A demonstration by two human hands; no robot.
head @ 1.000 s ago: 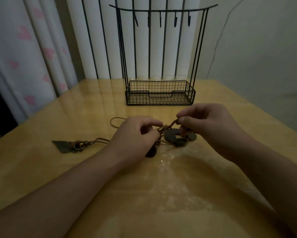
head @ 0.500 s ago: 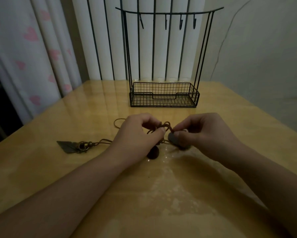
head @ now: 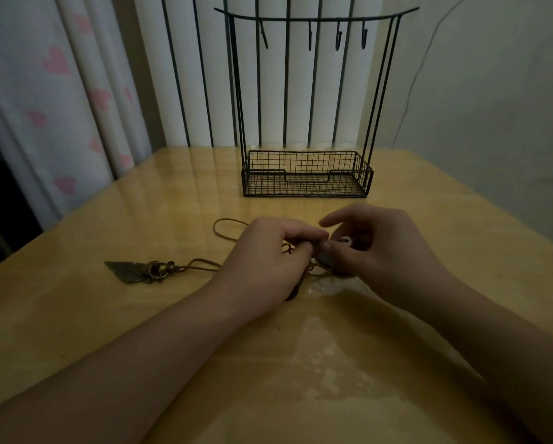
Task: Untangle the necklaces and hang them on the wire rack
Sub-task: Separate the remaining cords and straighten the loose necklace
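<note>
Tangled brown cord necklaces [head: 292, 249] lie on the yellow table between my hands. My left hand [head: 265, 261] pinches the knotted cords. My right hand [head: 380, 251] pinches a dark round pendant [head: 328, 257] of the tangle, its forefinger raised. A leaf-shaped metal pendant [head: 126, 271] on a cord lies to the left, and a cord loop [head: 227, 227] curves out behind my left hand. The black wire rack [head: 307, 100] stands behind, with several bare hooks on its top bar and a mesh basket at its base.
The glossy table [head: 300, 379] runs toward me. A curtain with pink hearts [head: 54, 91] hangs at the left, vertical blinds are behind the rack, and a pale wall stands at the right.
My hands have drawn closer together over the tangle. My right hand has shifted its grip from the cord to the round pendant. The view has tilted slightly.
</note>
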